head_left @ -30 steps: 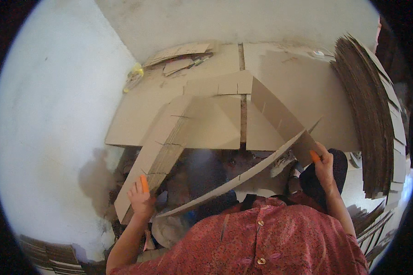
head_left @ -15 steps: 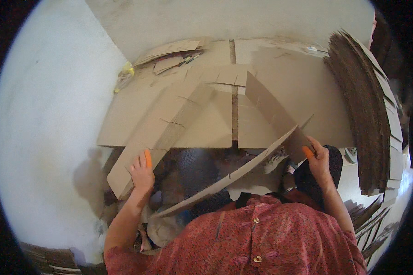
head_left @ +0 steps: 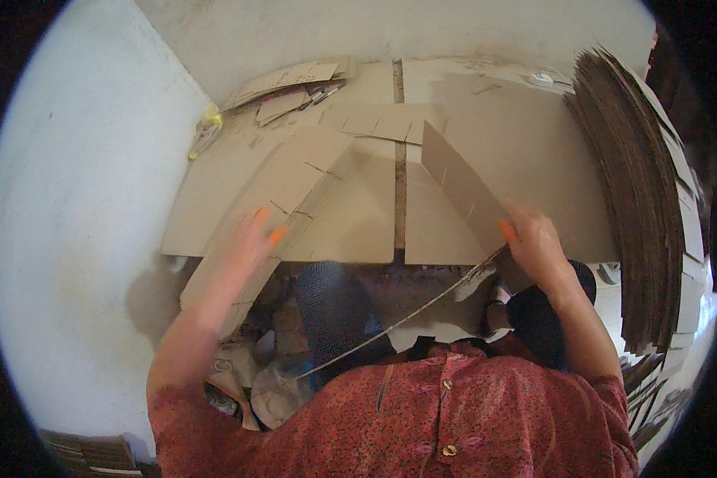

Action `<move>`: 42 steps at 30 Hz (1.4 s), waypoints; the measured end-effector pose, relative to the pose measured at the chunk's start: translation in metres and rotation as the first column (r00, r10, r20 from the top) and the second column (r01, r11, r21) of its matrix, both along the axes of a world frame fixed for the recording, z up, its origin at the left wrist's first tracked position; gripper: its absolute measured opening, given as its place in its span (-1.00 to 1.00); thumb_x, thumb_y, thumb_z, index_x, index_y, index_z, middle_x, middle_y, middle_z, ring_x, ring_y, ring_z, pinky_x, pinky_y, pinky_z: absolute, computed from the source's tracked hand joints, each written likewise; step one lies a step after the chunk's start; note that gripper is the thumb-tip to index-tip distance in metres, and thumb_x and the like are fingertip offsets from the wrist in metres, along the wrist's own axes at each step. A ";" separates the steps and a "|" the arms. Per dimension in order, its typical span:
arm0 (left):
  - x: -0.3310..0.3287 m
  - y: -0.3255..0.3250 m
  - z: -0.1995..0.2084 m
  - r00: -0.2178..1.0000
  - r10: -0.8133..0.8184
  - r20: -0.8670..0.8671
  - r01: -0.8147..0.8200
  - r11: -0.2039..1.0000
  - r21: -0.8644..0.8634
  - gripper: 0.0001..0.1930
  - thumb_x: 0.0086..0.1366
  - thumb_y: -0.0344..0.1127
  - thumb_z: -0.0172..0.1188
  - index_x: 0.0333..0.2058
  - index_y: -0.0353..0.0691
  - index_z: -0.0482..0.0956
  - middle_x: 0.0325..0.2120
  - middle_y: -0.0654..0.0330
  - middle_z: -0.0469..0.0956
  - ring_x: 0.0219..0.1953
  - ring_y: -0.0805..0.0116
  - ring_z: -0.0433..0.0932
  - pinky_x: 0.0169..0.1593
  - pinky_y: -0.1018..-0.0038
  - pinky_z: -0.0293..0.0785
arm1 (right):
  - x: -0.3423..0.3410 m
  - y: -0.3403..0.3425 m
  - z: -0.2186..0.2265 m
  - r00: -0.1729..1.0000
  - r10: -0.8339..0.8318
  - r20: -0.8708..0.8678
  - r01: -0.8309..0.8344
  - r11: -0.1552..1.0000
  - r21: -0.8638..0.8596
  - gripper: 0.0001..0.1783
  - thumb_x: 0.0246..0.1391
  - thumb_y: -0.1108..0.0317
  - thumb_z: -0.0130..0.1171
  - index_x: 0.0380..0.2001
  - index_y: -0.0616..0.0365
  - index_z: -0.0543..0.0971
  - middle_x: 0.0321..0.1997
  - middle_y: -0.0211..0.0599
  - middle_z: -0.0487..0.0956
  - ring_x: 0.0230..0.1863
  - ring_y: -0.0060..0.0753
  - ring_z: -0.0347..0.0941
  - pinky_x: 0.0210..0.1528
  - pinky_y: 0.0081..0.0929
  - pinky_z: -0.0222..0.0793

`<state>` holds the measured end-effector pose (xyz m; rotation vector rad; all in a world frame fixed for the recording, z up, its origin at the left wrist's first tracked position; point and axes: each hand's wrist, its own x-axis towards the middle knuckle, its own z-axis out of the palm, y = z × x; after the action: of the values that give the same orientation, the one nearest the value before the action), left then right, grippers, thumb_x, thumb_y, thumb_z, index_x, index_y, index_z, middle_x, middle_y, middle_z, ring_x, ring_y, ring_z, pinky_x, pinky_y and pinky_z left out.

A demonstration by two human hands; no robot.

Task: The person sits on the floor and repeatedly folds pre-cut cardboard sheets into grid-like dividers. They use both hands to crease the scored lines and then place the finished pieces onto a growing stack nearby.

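A long scored and slit piece of brown cardboard is bent into an angular shape over the table. Its left panel (head_left: 291, 179) slopes toward me, its right panel (head_left: 458, 183) stands on edge, and a further flap (head_left: 406, 316) shows edge-on near my lap. Over the left panel is my left hand (head_left: 247, 251), smeared by motion, with orange covers on two fingertips; whether it grips is unclear. My right hand (head_left: 536, 248), orange on one fingertip, holds the cardboard where the right panel meets the edge-on flap.
Flat cardboard covers the table (head_left: 510, 143), split by a dark gap (head_left: 400, 191). A tall cardboard stack (head_left: 633, 199) stands at the right. Cardboard pieces (head_left: 291, 84) and pens (head_left: 324, 95) lie at the back left, near a yellow-and-clear plastic bag (head_left: 207, 131). White walls bound the left and back.
My left hand has moved up and away from me along the left panel. My right hand has shifted slightly left and up. The near flap has turned from slanted to edge-on.
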<state>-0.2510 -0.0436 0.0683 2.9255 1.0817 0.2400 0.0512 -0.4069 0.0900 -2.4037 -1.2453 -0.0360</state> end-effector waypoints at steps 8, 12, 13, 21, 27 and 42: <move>0.109 0.050 -0.028 0.979 0.096 -0.179 -0.104 0.994 -0.035 -0.58 0.22 -0.08 0.12 -0.09 -0.31 0.45 -0.10 -0.08 0.48 -0.04 -0.02 0.46 -0.03 0.13 0.38 | 0.016 -0.012 -0.021 0.965 0.168 -0.203 -0.121 0.967 0.224 -0.63 -0.01 0.50 0.03 -0.06 0.13 0.48 -0.41 0.21 0.51 -0.34 0.26 0.47 -0.27 -0.02 0.37; 0.106 0.082 -0.023 0.991 0.130 0.012 -0.130 0.989 0.066 -0.78 0.19 -0.25 0.09 -0.31 -0.30 0.53 -0.37 -0.08 0.55 -0.29 -0.01 0.54 -0.25 0.15 0.41 | 0.016 -0.025 -0.032 0.971 0.130 -0.202 -0.079 0.966 0.244 -0.52 -0.04 0.54 0.04 0.04 0.10 0.45 -0.43 0.23 0.50 -0.38 0.24 0.47 -0.33 -0.11 0.39; 0.111 0.068 0.001 0.990 0.135 -0.045 -0.125 0.975 0.183 -0.80 0.18 -0.28 0.08 -0.34 -0.30 0.54 -0.43 -0.08 0.55 -0.33 -0.01 0.54 -0.30 0.16 0.41 | 0.017 -0.029 -0.038 0.977 0.102 -0.189 -0.057 0.972 0.228 -0.49 -0.06 0.56 0.04 0.05 0.10 0.44 -0.44 0.23 0.50 -0.39 0.23 0.47 -0.33 -0.13 0.40; 0.155 -0.013 0.051 0.989 -0.149 -0.009 0.145 0.971 -0.188 -0.76 0.12 -0.33 0.08 -0.28 -0.33 0.58 -0.38 -0.12 0.57 -0.32 0.02 0.57 -0.20 0.22 0.45 | -0.003 -0.026 -0.011 0.959 0.283 0.028 -0.261 0.839 0.477 -0.36 -0.14 0.70 0.01 0.11 0.15 0.40 -0.34 0.11 0.54 -0.39 0.14 0.50 -0.35 -0.19 0.43; 0.200 -0.120 0.017 0.868 -0.477 0.139 0.493 0.794 -0.356 -0.74 0.10 -0.25 0.12 -0.38 -0.38 0.58 -0.44 -0.15 0.56 -0.34 -0.07 0.55 -0.23 0.19 0.45 | -0.003 -0.024 -0.004 0.965 0.264 0.009 -0.241 0.867 0.436 -0.37 -0.15 0.69 0.04 0.11 0.15 0.41 -0.33 0.09 0.55 -0.39 0.12 0.51 -0.35 -0.23 0.44; 0.197 -0.169 0.018 0.844 -0.467 0.265 0.535 0.689 -0.489 -0.83 0.21 -0.38 0.10 -0.36 -0.39 0.55 -0.65 -0.02 0.47 -0.59 0.35 0.42 -0.47 0.36 0.32 | 0.006 -0.039 0.004 0.984 0.148 -0.102 -0.110 0.944 0.311 -0.46 -0.14 0.60 0.03 0.03 0.19 0.48 -0.45 0.16 0.52 -0.45 0.14 0.50 -0.39 -0.15 0.42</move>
<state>-0.0535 -0.2123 0.0864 2.4927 0.2195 0.0684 0.0568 -0.4461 0.0944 -2.0261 -1.2374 -0.0359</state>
